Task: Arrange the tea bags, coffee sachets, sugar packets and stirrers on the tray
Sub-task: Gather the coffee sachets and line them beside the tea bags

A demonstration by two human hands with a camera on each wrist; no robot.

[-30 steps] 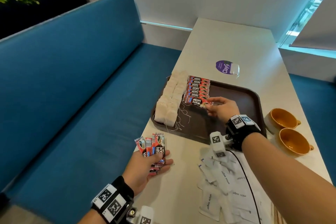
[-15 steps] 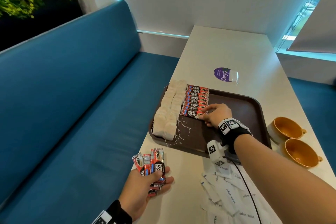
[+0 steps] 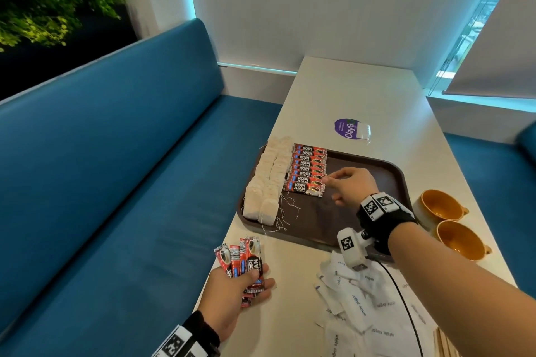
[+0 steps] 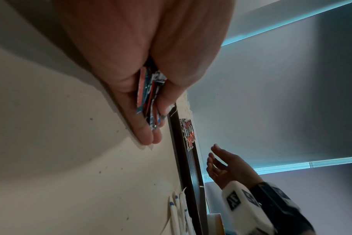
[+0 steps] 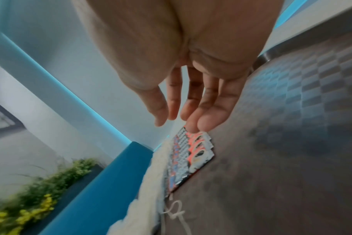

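A dark brown tray (image 3: 377,171) is set on the pale table (image 3: 348,90), close to its left edge. Along the tray's left edge two columns of tea bags (image 3: 266,182) are laid, and just beside them a row of overlapping coffee sachets (image 3: 307,171) runs from the far edge toward the middle. The right hand (image 3: 349,187) is held over the tray, its fingers straight and loosely spread, nothing being grasped; the fingertips (image 5: 199,125) lie at the right end of the sachet row. A fan of further coffee sachets (image 3: 246,261) is gripped between thumb and fingers of the left hand (image 3: 232,295) at the table's near left edge. White sugar packets (image 3: 356,298) are heaped on the table near the tray's near edge. Two orange cups (image 3: 443,220) stand by the table's right edge.
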